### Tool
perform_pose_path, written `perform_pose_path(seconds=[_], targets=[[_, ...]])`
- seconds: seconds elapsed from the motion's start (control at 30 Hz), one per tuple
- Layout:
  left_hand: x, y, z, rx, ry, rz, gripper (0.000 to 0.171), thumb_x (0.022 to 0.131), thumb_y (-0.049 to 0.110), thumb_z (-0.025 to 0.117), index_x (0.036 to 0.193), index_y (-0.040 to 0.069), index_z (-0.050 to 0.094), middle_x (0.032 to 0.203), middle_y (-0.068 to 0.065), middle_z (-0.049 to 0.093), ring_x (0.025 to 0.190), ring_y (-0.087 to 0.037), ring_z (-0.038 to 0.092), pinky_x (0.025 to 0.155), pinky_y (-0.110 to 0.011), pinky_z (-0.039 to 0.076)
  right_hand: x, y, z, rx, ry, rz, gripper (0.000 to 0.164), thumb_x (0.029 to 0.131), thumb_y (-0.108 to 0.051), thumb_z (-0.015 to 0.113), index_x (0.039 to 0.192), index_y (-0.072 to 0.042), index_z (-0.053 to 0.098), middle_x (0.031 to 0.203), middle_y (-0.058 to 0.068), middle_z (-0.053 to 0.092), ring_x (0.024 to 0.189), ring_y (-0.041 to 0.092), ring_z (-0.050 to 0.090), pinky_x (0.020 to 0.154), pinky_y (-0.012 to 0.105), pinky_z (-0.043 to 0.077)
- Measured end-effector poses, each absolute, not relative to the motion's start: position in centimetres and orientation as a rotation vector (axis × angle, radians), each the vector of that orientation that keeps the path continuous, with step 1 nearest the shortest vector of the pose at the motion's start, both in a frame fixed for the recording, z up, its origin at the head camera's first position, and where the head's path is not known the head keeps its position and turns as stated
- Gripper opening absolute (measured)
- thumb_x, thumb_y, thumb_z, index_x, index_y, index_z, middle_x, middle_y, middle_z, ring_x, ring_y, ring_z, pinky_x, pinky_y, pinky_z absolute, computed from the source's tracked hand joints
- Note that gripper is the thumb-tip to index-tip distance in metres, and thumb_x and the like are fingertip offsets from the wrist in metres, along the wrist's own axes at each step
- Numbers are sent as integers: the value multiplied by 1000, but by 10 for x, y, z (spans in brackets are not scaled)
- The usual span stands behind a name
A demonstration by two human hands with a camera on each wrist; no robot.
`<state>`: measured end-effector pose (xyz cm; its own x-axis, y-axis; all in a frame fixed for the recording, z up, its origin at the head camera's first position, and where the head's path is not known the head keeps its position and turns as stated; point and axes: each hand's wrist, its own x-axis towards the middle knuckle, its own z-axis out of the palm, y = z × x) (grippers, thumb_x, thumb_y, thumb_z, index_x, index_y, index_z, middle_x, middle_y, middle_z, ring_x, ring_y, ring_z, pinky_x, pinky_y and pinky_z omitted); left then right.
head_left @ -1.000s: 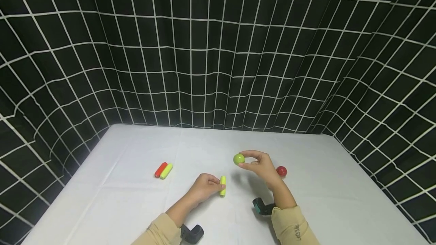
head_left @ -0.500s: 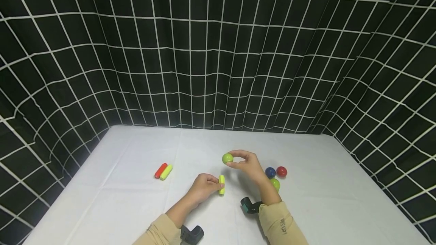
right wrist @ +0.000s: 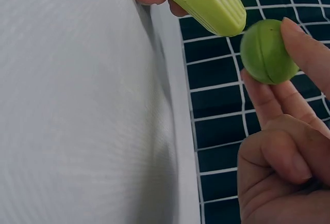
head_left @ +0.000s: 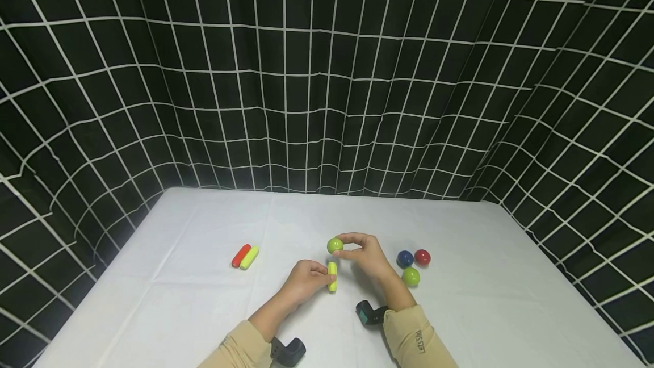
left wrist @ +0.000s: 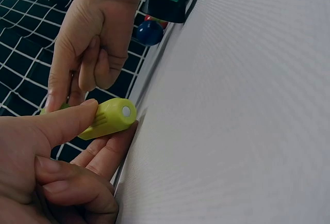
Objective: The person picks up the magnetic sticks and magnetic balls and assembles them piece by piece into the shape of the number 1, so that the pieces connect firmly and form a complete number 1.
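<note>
My left hand (head_left: 305,284) pinches a yellow-green ribbed rod (head_left: 332,268) between thumb and fingers, its long side pointing away from me. In the left wrist view the rod (left wrist: 111,119) shows a round silvery disc set in its near end. A green ball (head_left: 334,245) sits between the thumb and fingertips of my right hand (head_left: 367,255), just beyond the rod's far end. Seen from the right wrist, the ball (right wrist: 265,53) is right beside the rod's ribbed tip (right wrist: 227,20), and a thin seam runs round it.
A red rod (head_left: 241,256) and another yellow-green rod (head_left: 250,258) lie side by side to the left. Right of my right hand are a blue ball (head_left: 405,259), a red ball (head_left: 422,257) and a second green ball (head_left: 411,276). A black gridded curtain (head_left: 317,101) stands behind the white table (head_left: 204,311).
My right hand has carried the green ball leftward, then slightly down to the rod's far end. The blue ball and second green ball have come out from behind it. My left hand barely moved.
</note>
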<state>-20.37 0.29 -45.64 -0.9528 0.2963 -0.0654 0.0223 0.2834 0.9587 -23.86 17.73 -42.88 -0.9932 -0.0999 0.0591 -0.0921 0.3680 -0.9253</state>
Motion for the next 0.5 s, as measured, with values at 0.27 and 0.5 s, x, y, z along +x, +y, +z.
perform_pose_path(seconds=[0.27,0.5], targets=[[-203,2,-455,289,2320,1717,28,80,19,69,92,-6,65,82,-11,71,76,-13,60,69,-26,46,-235,174,-431,-160,2598,-1715,34,71,-19,79,103,-11,69,108,5,69,103,18,57,79,29,42],[-203,2,-454,304,2320,1726,27,80,18,69,91,-6,65,78,-9,69,73,-11,57,67,-25,45,-236,175,-435,-197,2574,-1725,36,71,-17,79,105,-7,68,109,10,68,95,22,59,75,28,44]])
